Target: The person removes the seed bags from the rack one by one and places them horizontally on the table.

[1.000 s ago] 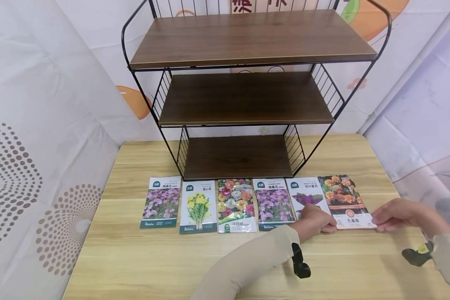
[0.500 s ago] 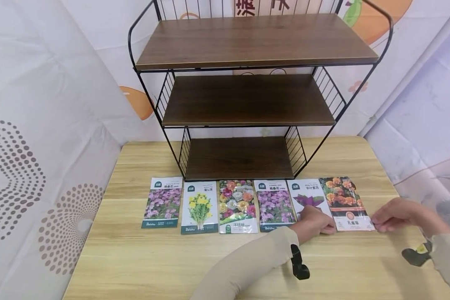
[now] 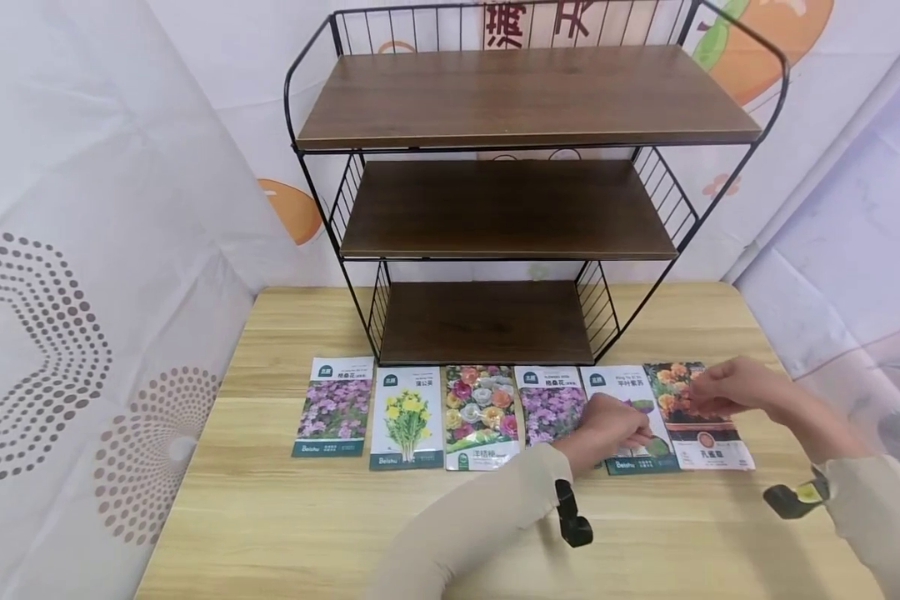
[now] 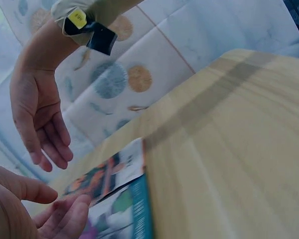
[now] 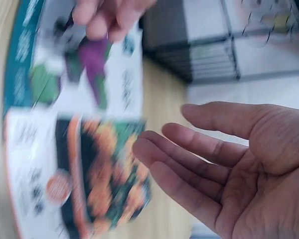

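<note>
Flower seed packets lie side by side in a row. My left hand [image 3: 606, 429] hovers over the purple-leaf seed packet [image 3: 648, 463], its fingers relaxed and holding nothing. Above the orange-flower seed packet [image 3: 712, 454] at the row's right end is my right hand [image 3: 746, 390], loosely curled fingers apart from the packet in the right wrist view. Just left of these lies a purple-flower seed packet [image 3: 543, 404], partly hidden by my left hand. Further left come the mixed-rose-coloured packet [image 3: 483, 417], the yellow-flower packet [image 3: 407, 425] and another purple-flower packet [image 3: 333, 408].
A black wire rack with three brown shelves [image 3: 510, 208] stands on the wooden table [image 3: 307, 525], directly behind the packets. Patterned white cloth [image 3: 165, 167] hangs at the back and on both sides.
Both hands have come away from the orange-flower packet's lower corners. The left moved left, the right moved up and inward. The head view tilted, shifting the scene slightly down and right.
</note>
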A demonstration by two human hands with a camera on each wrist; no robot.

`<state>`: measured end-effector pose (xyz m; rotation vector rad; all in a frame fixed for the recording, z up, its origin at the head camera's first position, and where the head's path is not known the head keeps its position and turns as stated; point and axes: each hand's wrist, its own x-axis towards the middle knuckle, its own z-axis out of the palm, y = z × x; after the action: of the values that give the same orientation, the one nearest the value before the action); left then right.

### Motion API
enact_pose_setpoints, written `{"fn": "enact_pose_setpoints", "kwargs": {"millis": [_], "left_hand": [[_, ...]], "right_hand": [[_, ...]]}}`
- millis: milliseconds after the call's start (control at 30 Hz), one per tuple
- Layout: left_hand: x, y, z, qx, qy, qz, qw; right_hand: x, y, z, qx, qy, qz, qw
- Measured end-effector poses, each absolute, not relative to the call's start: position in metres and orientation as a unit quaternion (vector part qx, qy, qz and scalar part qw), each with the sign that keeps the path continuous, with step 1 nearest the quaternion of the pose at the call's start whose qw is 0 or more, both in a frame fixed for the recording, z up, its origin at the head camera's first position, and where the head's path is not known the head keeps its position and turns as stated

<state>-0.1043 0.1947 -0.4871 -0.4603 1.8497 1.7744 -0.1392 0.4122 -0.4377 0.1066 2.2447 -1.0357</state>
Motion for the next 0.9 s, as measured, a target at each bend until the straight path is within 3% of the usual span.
{"fn": "enact_pose_setpoints", "kwargs": {"millis": [233,467,633,733,900], "left_hand": [[-0.134,0.15,-0.476,-0.081,0.746,0.623,0.222],[-0.157,0.076,-0.466,0.03,0.802,0.58,0.138],[-0.165,0.026,-0.463,0.059,0.826,0.556,0.074],[-0.171,0.004,-0.462,0.073,0.836,0.543,0.021],[-0.176,-0.017,-0.461,0.087,0.844,0.529,-0.02]], "right_hand": [[-0.15,0.362,-0.415,-0.019,0.904,-0.365,0.224],[-0.153,0.314,-0.401,-0.082,0.931,-0.34,0.103],[-0.157,0.287,-0.4,-0.106,0.935,-0.339,0.022],[-0.162,0.275,-0.402,-0.113,0.933,-0.342,-0.013],[-0.168,0.258,-0.407,-0.112,0.929,-0.349,-0.041]]}}
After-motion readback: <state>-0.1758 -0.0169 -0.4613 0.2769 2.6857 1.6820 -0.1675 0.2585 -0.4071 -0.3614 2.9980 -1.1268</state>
